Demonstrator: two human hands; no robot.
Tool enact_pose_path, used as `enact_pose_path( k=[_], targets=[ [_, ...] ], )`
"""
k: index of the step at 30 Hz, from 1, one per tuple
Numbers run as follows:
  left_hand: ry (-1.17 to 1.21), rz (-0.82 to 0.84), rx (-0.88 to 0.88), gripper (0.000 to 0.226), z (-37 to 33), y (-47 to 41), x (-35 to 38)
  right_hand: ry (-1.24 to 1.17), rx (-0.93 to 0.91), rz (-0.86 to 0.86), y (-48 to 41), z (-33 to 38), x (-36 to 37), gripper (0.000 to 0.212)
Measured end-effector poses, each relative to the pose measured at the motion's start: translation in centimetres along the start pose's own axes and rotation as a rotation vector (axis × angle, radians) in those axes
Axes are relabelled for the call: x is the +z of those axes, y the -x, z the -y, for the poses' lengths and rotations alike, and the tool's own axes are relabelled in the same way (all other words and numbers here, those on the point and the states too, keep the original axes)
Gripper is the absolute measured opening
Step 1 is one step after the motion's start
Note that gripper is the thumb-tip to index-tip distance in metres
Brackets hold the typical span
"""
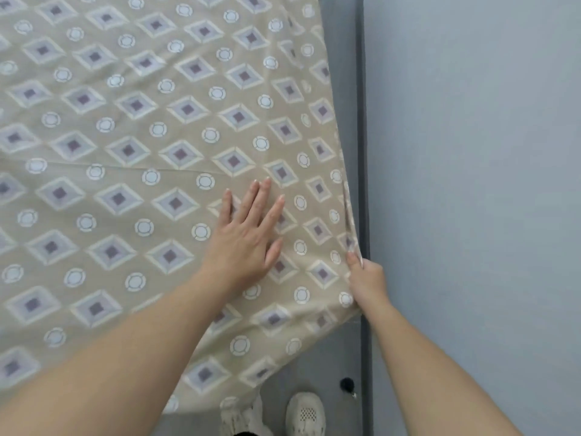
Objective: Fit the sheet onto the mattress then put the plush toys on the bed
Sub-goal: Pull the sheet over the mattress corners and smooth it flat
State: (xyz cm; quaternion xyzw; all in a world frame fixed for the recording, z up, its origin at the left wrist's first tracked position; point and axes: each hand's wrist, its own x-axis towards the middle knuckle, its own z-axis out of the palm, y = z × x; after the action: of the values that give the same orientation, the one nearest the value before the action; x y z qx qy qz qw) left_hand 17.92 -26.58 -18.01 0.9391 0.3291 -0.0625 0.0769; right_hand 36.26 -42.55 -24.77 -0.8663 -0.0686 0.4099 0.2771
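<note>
Patterned sheet [125, 152] is pressed flat by the left hand [245, 237], fingers straight; its right edge is gripped by the right hand [366, 278] beside the wall [471, 152]

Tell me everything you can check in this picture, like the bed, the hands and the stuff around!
Surface: covered by the patterned sheet, lightly creased.
Job's things: the sheet's right edge is loose and its near corner hangs over the floor; plush toys: nothing seen.
Clutter: small black thing on the floor, too small to identify.
Grippers: left hand flat on the sheet; right hand grips its edge.
Cables: nothing seen.
Surroundings: blue-grey wall, light shoes.
</note>
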Motion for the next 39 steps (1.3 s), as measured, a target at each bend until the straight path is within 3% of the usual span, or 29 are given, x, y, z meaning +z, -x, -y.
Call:
enact_pose_path(
  k=[4,7,9,12,14,16,19,22,25,30,35,39],
  targets=[
    [-0.003,-0.032,-0.026,0.065,-0.6,2.0,0.4,-0.015,0.038,0.007,0.5,-1.1,0.4,0.054],
    [0.032,-0.048,-0.086,0.063,-1.0,3.9,0.7,-0.069,0.148,0.308,2.7,-1.9,0.9,0.060],
    [0.025,-0.038,-0.108,0.063,-1.6,5.3,0.9,-0.130,0.196,0.529,4.9,-3.4,1.1,0.077],
    [-0.006,-0.006,-0.114,0.064,-2.8,8.5,1.2,-0.014,0.197,0.669,8.2,-6.1,1.5,0.100],
    [-0.011,0.030,-0.102,0.064,-3.4,10.8,1.4,0.102,0.219,0.762,10.3,-7.3,1.3,0.099],
    [-0.010,0.079,-0.095,0.064,-4.0,13.6,1.4,0.200,0.217,0.834,12.8,-7.7,0.6,0.077],
    [0.000,0.139,-0.094,0.066,-4.4,16.8,1.1,0.144,0.184,0.695,14.7,-8.8,-0.6,0.040],
    [0.019,0.179,-0.106,0.068,-4.8,19.1,0.4,-0.073,0.197,0.391,16.2,-10.4,-1.7,0.039],
    [0.040,0.207,-0.130,0.067,-5.2,21.5,0.0,-0.008,0.106,0.291,18.7,-11.5,-1.9,0.028],
    [0.054,0.205,-0.117,0.065,-6.1,24.3,0.7,0.182,-0.021,0.173,20.2,-14.0,-2.7,0.031],
    [0.028,0.234,-0.109,0.068,-6.4,25.3,0.7,0.285,-0.016,0.178,19.9,-13.7,-2.4,0.032],
    [-0.012,0.307,-0.144,0.068,-5.8,25.1,-1.6,0.233,-0.013,0.205,20.9,-10.2,-2.1,0.065]
  ],
)
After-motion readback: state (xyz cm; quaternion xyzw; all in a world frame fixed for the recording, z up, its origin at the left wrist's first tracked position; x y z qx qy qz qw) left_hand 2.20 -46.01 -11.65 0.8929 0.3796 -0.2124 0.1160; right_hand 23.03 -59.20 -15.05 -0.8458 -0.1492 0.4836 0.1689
